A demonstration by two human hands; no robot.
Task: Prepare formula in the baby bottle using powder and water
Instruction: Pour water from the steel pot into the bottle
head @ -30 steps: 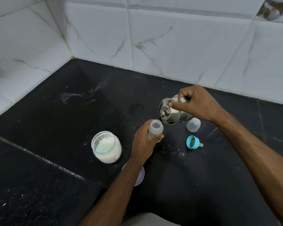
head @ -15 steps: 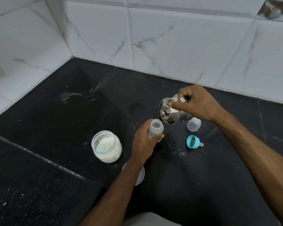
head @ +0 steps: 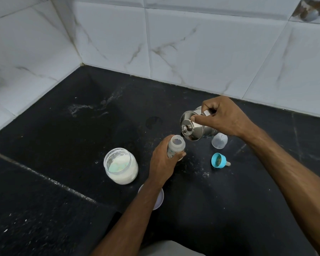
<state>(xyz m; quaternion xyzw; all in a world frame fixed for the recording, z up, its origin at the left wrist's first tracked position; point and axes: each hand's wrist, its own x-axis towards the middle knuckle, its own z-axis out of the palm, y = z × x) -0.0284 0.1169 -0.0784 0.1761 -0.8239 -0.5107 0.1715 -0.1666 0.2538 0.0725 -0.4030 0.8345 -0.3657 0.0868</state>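
Observation:
My left hand [head: 162, 160] grips the clear baby bottle [head: 176, 145], which stands open-mouthed on the black counter [head: 63, 145]. My right hand [head: 224, 117] holds a lidded steel water jug [head: 192, 128] by its handle, tipped sideways so its rim sits just above and right of the bottle's mouth; a finger presses on the lid. An open glass jar of white powder [head: 120, 165] stands left of the bottle.
A clear bottle cap [head: 219, 140] lies behind the jug, and a blue teat ring with its teat [head: 219, 160] lies to the right. A white jar lid [head: 158, 199] rests under my left forearm. Tiled walls close the corner at back and left. Powder specks dot the counter.
Almost nothing differs; both hands hold the same pose, with the jug still tipped over the bottle's mouth.

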